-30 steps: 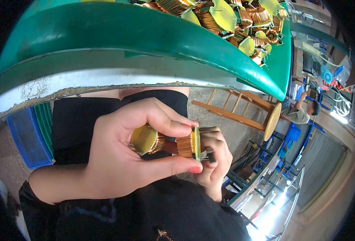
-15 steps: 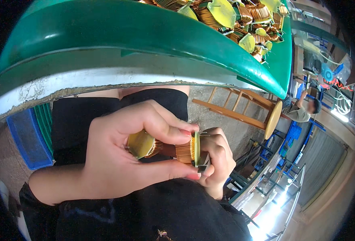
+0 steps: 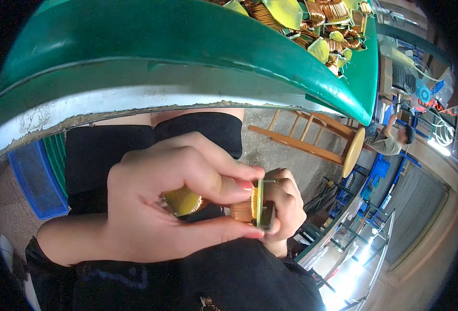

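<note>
My left hand (image 3: 154,207) is closed, pinching a copper-wound coil (image 3: 243,211) between thumb and fingertips. That coil has a thin yellow-green plate on its right side. A second copper coil (image 3: 182,201) with a yellow plate is tucked in the same palm, partly covered by the fingers. My right hand (image 3: 288,207) is curled into a fist just right of the plate. A small dark, shiny metal piece (image 3: 266,215) shows between its fingers and the plate, close against the plate; its kind and the rest of it are hidden.
Above my lap, a green tray (image 3: 135,36) sits on a white, chipped table edge (image 3: 120,98); several similar coils (image 3: 319,49) are heaped in it. A blue crate (image 3: 37,179) stands at the left. A wooden stool (image 3: 353,153) and a person (image 3: 392,142) are at the right.
The pinched coil has tilted and shifted slightly right and down, with its plate turned more. My left fingers have moved along with it; the right hand has shifted slightly.
</note>
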`<state>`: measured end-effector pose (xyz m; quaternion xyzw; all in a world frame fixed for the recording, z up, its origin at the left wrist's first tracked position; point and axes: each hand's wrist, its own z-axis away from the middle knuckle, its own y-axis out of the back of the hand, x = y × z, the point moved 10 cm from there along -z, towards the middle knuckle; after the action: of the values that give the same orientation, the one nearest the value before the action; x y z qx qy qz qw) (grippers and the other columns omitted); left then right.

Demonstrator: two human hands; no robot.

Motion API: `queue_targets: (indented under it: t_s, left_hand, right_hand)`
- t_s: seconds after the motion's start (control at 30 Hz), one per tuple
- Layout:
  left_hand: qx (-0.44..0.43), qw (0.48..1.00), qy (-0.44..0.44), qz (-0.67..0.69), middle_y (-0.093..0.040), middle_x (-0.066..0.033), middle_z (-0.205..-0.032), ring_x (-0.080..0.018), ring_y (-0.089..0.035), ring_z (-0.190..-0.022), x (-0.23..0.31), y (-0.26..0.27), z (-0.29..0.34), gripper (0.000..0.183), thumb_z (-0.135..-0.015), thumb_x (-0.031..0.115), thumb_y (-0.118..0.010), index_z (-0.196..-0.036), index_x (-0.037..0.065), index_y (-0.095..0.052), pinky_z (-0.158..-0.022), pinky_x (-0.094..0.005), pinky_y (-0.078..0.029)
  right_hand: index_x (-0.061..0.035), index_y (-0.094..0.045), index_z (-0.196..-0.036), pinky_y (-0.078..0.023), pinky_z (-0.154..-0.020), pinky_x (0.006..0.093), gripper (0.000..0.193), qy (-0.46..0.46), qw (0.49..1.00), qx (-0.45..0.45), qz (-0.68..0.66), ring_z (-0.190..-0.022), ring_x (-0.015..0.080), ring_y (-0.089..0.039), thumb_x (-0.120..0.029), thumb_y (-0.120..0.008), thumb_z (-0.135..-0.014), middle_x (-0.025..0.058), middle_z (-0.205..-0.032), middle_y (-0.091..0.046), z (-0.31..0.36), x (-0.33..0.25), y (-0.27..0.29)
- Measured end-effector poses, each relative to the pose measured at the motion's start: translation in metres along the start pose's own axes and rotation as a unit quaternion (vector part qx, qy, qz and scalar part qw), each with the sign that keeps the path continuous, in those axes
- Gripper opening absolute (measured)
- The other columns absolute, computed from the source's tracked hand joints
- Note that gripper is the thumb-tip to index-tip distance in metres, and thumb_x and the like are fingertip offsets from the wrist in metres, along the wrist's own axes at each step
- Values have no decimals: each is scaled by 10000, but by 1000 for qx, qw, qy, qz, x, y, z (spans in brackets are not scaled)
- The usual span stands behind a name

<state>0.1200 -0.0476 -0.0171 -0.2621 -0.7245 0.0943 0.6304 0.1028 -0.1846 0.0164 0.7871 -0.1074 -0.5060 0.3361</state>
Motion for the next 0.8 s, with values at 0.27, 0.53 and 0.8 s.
queue_targets:
  t_s: [0.27,0.53,0.8]
  left_hand:
    - [28,999,-16,4,-598,-135,-1005,-233,-628,-878,2,3,-1,408,-588,-63,-789,-883,75,-542,-729,-296,-534]
    - [11,998,-58,1,-612,-143,-989,-237,-633,-843,8,0,-2,356,-609,-36,-787,-853,66,-549,-697,-304,-543]
    - [9,998,-66,6,-614,-148,-1001,-236,-636,-827,10,-2,-1,335,-615,-35,-788,-846,51,-560,-668,-303,-548]
  right_hand:
    - [1,-542,-794,-440,-585,356,485,7,999,-22,48,-624,251,-497,-459,-440,-911,120,-723,-533,-3,3,-3]
    - [-14,-541,-760,-438,-579,347,476,38,996,-21,81,-618,247,-495,-460,-458,-902,115,-729,-543,-2,-10,-5]
    - [-21,-539,-741,-442,-613,353,477,61,995,5,80,-648,248,-506,-470,-478,-891,115,-738,-552,2,-9,-1]
